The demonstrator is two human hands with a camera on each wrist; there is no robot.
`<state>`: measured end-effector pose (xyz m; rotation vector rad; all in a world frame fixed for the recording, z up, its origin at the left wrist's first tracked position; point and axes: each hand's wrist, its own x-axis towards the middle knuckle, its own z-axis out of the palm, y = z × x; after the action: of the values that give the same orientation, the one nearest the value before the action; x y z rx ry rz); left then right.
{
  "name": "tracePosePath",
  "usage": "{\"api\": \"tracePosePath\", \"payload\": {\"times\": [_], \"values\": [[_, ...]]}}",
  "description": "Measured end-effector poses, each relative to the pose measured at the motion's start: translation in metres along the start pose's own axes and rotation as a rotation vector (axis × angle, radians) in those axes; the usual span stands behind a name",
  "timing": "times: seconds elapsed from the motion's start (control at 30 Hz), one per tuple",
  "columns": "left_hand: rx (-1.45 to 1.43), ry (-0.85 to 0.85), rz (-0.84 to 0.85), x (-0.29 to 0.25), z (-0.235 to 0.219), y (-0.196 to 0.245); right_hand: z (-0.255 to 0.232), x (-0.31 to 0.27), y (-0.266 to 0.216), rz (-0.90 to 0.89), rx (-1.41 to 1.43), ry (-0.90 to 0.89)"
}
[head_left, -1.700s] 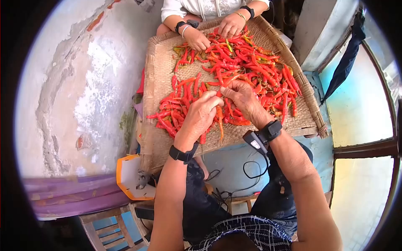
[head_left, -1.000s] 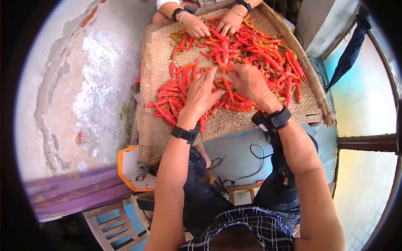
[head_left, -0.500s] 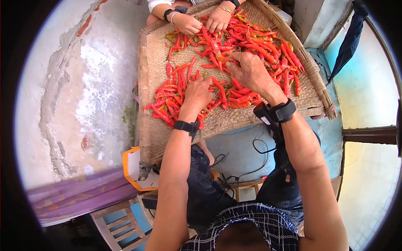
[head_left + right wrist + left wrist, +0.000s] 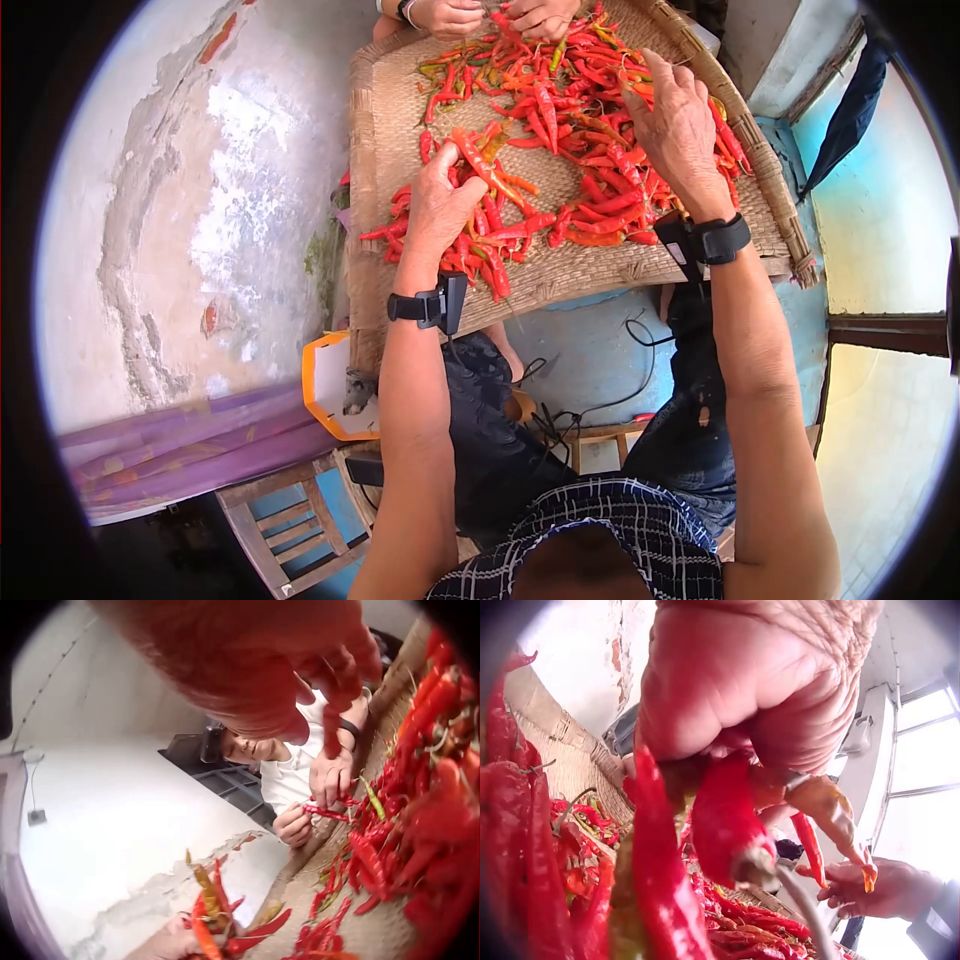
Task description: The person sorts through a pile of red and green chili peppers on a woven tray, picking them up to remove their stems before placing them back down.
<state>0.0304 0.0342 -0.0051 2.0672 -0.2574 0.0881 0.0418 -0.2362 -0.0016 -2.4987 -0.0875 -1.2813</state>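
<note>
My left hand (image 4: 437, 208) grips a small bunch of chili peppers (image 4: 474, 160) over the near left pile. In the left wrist view, red chili peppers (image 4: 727, 825) and a shrivelled orange one (image 4: 825, 810) stick out from under its fingers. The right wrist view shows the same bunch (image 4: 211, 900), red with yellowish ones among it. My right hand (image 4: 682, 130) hovers over the large heap of red chili peppers (image 4: 610, 185) on the right, fingers loosely extended and nothing held. Both piles lie on a woven tray (image 4: 395, 90).
Across the tray, another person's hands (image 4: 540, 15) handle a red pepper (image 4: 328, 813) at the far edge. A rough wall (image 4: 240, 200) stands at left, a window (image 4: 890, 220) at right. Below are cables (image 4: 560, 420) and a wooden chair (image 4: 290, 530).
My right hand has let go of an orange pepper and moved right and up over the heap. My left hand has risen from the near pile with several peppers in its grip.
</note>
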Motion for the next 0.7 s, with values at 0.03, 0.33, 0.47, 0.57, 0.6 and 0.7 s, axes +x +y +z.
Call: {"api": "tracePosePath", "payload": {"times": [0.03,0.33,0.47,0.57,0.6,0.7], "values": [[0.000,0.005,0.017,0.000,0.001,0.000,0.003,-0.002,-0.002,-0.034,0.106,-0.015],[0.176,-0.034,0.127,-0.003,0.014,0.012,0.010,-0.039,-0.080,0.082,0.797,-0.805],[0.332,-0.028,0.235,-0.007,0.008,-0.002,0.010,-0.032,-0.070,0.145,0.778,-0.753],[0.390,-0.115,0.095,-0.011,0.003,0.004,-0.009,-0.012,-0.056,0.224,0.761,-0.677],[0.388,-0.113,0.095,-0.012,0.003,0.006,-0.002,-0.013,-0.042,0.179,0.721,-0.561],[0.389,-0.153,0.111,-0.014,0.004,0.007,-0.004,-0.005,-0.028,0.186,0.265,-0.343]]}}
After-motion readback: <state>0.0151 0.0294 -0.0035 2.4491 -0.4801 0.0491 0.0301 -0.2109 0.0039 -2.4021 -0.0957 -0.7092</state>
